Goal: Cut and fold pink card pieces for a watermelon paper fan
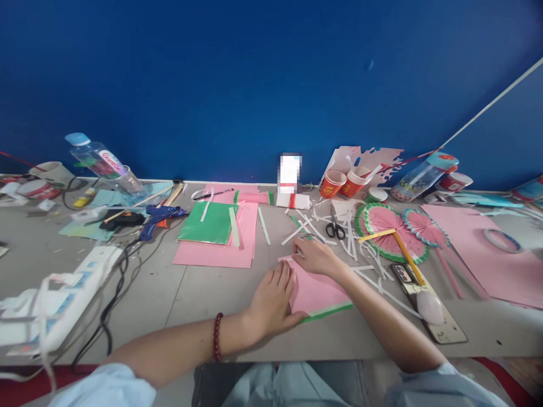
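Observation:
A pink sheet of paper (318, 294) with a green strip along its near edge lies on the table in front of me. My left hand (274, 299) rests on the sheet's left side, fingers stretched out and lying flat, thumb near the green edge. At the sheet's far left corner, my right hand (314, 257) has its fingers curled in and pinches the paper's edge; its fingertips are partly hidden. Loose white paper strips (350, 243) and black-handled scissors (335, 229) lie just beyond my right hand.
Green paper (210, 223) lies on pink sheets at left, near a blue glue gun (159, 219) and a white power strip (80, 299). At right are watermelon-patterned paper fans (390, 232), a phone (449, 328) and red paper cups (333, 183). A blue wall (254, 85) closes the back.

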The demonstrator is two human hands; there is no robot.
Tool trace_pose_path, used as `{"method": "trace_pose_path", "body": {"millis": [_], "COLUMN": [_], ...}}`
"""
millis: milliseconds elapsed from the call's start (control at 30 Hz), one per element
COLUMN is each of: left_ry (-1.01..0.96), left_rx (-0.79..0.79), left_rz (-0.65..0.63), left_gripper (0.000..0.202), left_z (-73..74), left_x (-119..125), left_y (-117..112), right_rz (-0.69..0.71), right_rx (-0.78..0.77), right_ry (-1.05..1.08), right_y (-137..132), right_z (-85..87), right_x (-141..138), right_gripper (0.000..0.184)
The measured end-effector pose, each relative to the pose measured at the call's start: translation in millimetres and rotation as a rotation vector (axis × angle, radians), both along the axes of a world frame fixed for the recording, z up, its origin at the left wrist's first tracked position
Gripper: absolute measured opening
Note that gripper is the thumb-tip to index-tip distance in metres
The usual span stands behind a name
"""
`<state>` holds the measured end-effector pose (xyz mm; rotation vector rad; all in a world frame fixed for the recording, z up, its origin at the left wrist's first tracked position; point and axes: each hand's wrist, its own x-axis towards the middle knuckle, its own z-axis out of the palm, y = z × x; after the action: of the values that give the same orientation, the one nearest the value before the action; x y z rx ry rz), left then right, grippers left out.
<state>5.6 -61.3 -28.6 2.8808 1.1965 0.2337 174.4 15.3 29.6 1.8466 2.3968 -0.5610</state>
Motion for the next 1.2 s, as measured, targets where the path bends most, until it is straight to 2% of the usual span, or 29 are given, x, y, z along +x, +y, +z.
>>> {"method": "trace_pose_path", "body": {"millis": [300, 533, 767, 1000, 1200], "left_ry": [0.003, -0.007, 0.006, 0.004, 0.021], "left_rx": [-0.008, -0.083, -0.201, -0.192, -0.17], "left_rz": [0.004, 0.005, 0.034, 0.03, 0.036], "left_gripper": [0.091, 0.102, 0.107, 0.105, 0.103], "left_z": [0.7, 0.4, 1.4, 1.3, 3.4], "left_x": [-0.4, -0.4, -0.7, -0.7, 0.4], "left_y": [0.7, 2.0, 3.0, 2.8, 2.4], "right_rz": [-0.013, -0.004, 0.028, 0.122, 0.106], "right_rx": [-0.009, -0.002, -0.038, -0.093, -0.059], "right_ry": [-0.01, -0.023, 0.049, 0.137, 0.1], "right_y": [-1.4, -0.7, 0.8, 5.0, 3.6], "right_z": [3.2, -4.7, 3.4, 5.4, 9.6], "right_x": [-3.0, -0.6, 1.9, 16.5, 16.4], "right_gripper": [0.018, 0.02, 0.016, 0.014, 0.013]}}
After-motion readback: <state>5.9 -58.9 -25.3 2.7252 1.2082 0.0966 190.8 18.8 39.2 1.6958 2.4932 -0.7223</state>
